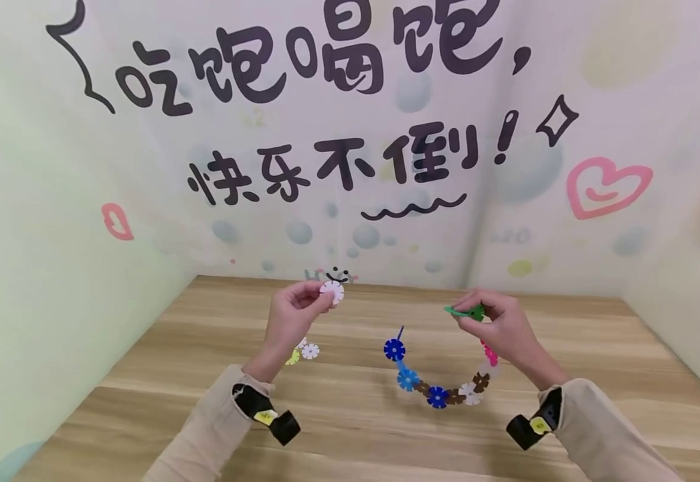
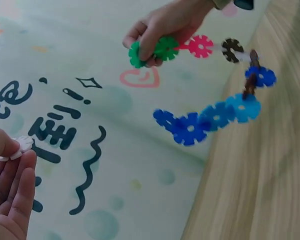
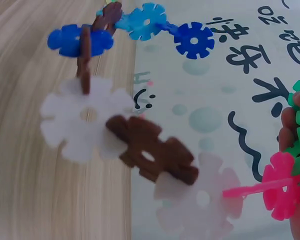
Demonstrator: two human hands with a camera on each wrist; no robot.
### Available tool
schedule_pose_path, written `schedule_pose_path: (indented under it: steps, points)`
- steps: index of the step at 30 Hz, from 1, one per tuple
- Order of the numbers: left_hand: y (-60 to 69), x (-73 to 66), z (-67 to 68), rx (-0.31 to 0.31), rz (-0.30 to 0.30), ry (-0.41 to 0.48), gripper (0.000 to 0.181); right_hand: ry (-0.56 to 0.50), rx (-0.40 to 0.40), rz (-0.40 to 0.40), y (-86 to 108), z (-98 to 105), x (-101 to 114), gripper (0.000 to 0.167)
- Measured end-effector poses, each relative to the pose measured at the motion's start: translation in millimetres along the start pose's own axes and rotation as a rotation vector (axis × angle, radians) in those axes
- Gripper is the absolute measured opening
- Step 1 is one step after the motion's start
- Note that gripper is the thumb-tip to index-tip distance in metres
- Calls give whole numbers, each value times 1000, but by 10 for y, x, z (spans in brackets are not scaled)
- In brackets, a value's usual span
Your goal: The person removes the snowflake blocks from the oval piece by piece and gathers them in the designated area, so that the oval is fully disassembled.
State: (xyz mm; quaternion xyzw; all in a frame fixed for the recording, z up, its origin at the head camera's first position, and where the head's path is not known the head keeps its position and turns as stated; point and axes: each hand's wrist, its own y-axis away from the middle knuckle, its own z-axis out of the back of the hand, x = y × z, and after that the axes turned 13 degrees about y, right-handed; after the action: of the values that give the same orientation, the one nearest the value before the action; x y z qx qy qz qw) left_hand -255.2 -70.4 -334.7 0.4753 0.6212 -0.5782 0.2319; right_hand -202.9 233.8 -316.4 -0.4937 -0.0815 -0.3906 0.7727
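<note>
In the head view my left hand point(image 1: 290, 318) is raised over the table, pinching a white snowflake disc point(image 1: 332, 292) between thumb and fingers. My right hand point(image 1: 503, 325) pinches the green discs point(image 2: 166, 48) at one end of a curved chain of linked snowflake discs. From there the chain runs through pink discs point(image 3: 281, 186), then white and brown discs point(image 3: 150, 152), to blue ones. A dark blue disc point(image 1: 395, 349) is near its far end, which hangs free on the side toward my left hand. The white disc and the chain are apart. My fingers partly cover the green discs.
On the wooden table point(image 1: 350, 442), a few loose discs, white point(image 1: 310, 351) and yellow point(image 1: 292, 358), lie beside my left wrist. A printed cloth point(image 1: 302, 134) hangs behind the table, with pale walls at both sides. Each wrist wears a black strap camera point(image 1: 284, 427).
</note>
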Motion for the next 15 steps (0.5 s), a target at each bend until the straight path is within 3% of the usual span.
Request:
schedule_pose_path:
  steps: [2,3,5,12,15]
  points:
    - [22,-17,104,63,15,-41,23,-20,12,11,2,21,-19,16]
    - [84,-206,41,62,37,-90,24,-30,15,17,1,22,-19,16]
    - [130,-290,73,66,84,-148,23,-48,18,22,5,12,-14,15]
    - [145,-153,535,42,145,-294,20,-31,22,-2,55,-24,-20,21]
    - [146,-60,744,24,204,-370,23,-14,26,-3,72,-31,-21,22]
